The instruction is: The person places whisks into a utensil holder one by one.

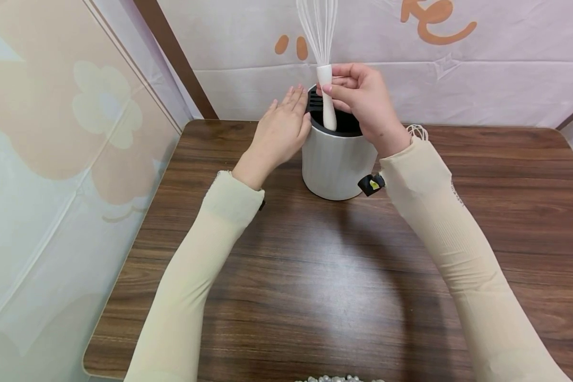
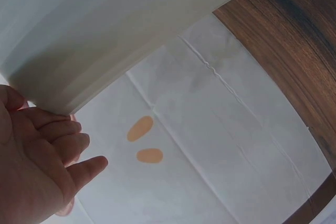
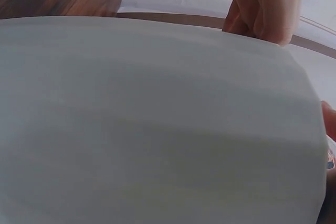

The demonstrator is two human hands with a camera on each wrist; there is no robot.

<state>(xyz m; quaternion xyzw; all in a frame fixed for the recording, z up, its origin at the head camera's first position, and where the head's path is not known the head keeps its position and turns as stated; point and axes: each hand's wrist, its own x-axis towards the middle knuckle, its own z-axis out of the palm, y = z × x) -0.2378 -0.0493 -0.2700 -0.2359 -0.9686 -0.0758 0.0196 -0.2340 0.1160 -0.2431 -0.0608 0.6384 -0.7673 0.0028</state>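
A white whisk (image 1: 324,79) stands wires-up over the mouth of a white utensil holder (image 1: 339,165), its handle's lower end at or just inside the black rim. My right hand (image 1: 363,95) pinches the whisk handle between thumb and fingers. With fingers extended, my left hand (image 1: 281,127) touches the left side of the holder near the top. The left wrist view shows that hand (image 2: 42,156) beside the holder's wall (image 2: 131,30). In the right wrist view, the holder's wall (image 3: 157,119) fills most of the picture, and the whisk is out of sight.
The holder stands near the back edge of a brown wooden table (image 1: 315,276). A patterned cloth (image 1: 248,48) hangs behind, with another at the left. White wire loops (image 1: 417,131) show behind my right wrist; what they belong to is hidden.
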